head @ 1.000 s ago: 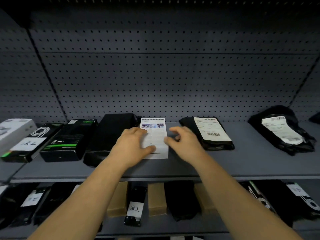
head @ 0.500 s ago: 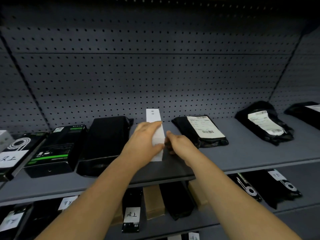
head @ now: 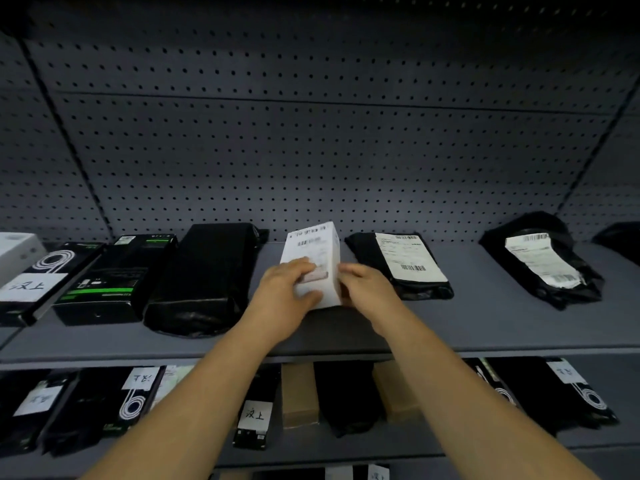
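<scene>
Whereas the white box (head: pixel 313 258) lay flat 1 second ago, it now tilts up on the shelf (head: pixel 485 323), barcode face showing, my left hand (head: pixel 284 296) and right hand (head: pixel 367 289) gripping its 2 sides, likely mid-flip.

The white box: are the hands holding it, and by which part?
Yes. The left hand grips the white box across its lower front and left edge; the right hand holds its lower right side.
</scene>
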A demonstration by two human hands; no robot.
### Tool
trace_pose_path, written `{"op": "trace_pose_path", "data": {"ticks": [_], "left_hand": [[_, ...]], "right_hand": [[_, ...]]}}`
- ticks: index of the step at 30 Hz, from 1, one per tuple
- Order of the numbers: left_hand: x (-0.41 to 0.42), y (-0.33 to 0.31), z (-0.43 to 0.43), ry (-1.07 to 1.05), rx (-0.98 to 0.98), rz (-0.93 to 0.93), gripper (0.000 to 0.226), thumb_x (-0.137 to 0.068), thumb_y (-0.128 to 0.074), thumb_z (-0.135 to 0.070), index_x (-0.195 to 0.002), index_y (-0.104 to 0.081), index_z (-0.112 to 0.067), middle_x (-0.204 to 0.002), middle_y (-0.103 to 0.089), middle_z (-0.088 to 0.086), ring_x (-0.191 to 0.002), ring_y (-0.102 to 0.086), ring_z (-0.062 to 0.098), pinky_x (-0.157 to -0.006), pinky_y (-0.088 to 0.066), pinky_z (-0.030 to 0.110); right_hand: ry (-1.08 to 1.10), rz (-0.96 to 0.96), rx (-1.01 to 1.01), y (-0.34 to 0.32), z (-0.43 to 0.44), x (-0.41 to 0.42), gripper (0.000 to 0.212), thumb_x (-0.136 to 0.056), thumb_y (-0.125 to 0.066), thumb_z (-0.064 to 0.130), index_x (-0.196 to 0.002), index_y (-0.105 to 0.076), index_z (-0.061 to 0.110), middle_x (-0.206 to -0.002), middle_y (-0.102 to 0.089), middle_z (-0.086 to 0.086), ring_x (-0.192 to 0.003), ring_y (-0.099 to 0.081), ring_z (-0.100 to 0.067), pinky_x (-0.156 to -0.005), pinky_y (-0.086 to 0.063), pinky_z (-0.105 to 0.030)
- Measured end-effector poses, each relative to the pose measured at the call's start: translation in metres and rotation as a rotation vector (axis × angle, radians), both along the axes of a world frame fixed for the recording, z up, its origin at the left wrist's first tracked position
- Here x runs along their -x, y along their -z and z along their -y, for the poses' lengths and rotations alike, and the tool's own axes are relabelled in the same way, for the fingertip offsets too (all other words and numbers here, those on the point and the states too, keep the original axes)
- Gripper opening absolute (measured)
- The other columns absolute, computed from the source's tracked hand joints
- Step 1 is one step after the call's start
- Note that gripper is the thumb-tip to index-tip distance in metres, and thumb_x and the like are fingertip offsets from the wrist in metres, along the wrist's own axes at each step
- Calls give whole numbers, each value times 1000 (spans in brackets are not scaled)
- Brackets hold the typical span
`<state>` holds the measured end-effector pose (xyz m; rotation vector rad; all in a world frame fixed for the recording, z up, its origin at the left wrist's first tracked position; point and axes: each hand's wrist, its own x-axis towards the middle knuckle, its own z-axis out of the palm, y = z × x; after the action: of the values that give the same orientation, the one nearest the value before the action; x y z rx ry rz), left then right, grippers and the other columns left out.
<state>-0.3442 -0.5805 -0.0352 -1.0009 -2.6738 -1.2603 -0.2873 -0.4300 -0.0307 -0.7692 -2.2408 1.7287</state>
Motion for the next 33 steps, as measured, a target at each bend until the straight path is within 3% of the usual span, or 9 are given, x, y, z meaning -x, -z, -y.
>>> {"op": "trace_pose_path", "data": {"ticks": [3,8,13,17,21,24,27,30,33], "left_hand": [[-3,9,-6,6,103,-52,50,-84,-73,-28,-131,-57,-20,-146,-42,-5,-137,-30,13,-109,-16,15],[-1,6,-3,-208,-97,217,48,-91,-64,-32,-135,-52,-18,-132,-56,1,-116,-54,16,-96,-39,22],[-8,-8,6,-151,-264,148,47,-86,-72,-24,-130,-55,-25,-112,-64,-14,-97,-58,-8,-95,-48,22],[-14,-31,1,-111,-445,-1,58,-82,-75,-17,-134,-49,-26,-126,-58,-10,-111,-56,0,-88,-45,13],[-19,-55,-5,-41,-515,-75,61,-80,-76,-11,-132,-48,-28,-128,-55,-8,-111,-55,3,-89,-50,18],[-12,-69,-4,-116,-384,-261,71,-78,-78,-20,-139,-42,-25,-144,-38,-9,-132,-36,5,-109,-37,30],[-5,-87,-2,-152,-202,-405,66,-80,-76,-29,-138,-45,-27,-153,-24,-8,-141,-18,10,-112,-22,29],[2,-99,-3,-94,52,-581,52,-82,-69,-45,-129,-57,-25,-148,-38,-4,-140,-24,17,-115,-23,40],[4,-107,-7,-28,253,-565,50,-84,-65,-50,-129,-58,-28,-141,-46,-10,-137,-31,13,-113,-21,37]], "right_hand": [[-66,119,-195,6,-6,-10,38,-101,-45,35,-107,-70,8,-107,-69,-11,-97,-65,-29,-89,-52,-39],[-114,135,-303,5,-6,-15,37,-104,-41,35,-90,-64,10,-91,-62,-10,-85,-56,-24,-66,-38,-29],[-12,-148,-64,3,-3,-19,23,-98,-55,29,-112,-69,17,-112,-68,0,-98,-64,-15,-96,-52,-41],[-112,-344,142,-26,-9,-24,28,-93,-65,30,-119,-57,34,-116,-68,12,-105,-65,-4,-98,-49,-32],[-203,-424,221,-53,-24,-31,32,-93,-66,14,-118,-54,31,-111,-73,3,-104,-68,-10,-95,-52,-31],[-201,-403,117,-67,-44,-36,38,-90,-69,8,-123,-61,25,-113,-72,1,-103,-69,-14,-96,-54,-34],[-220,-282,-102,-75,-64,-41,44,-86,-72,11,-125,-65,29,-115,-70,9,-104,-68,-9,-94,-54,-35],[-264,-172,-273,-86,-72,-47,44,-86,-72,14,-124,-65,35,-114,-67,15,-101,-65,-4,-73,-46,-18],[-318,-154,-417,-93,-75,-48,45,-87,-71,13,-125,-63,36,-122,-62,13,-107,-61,-4,-85,-47,-18]]}}
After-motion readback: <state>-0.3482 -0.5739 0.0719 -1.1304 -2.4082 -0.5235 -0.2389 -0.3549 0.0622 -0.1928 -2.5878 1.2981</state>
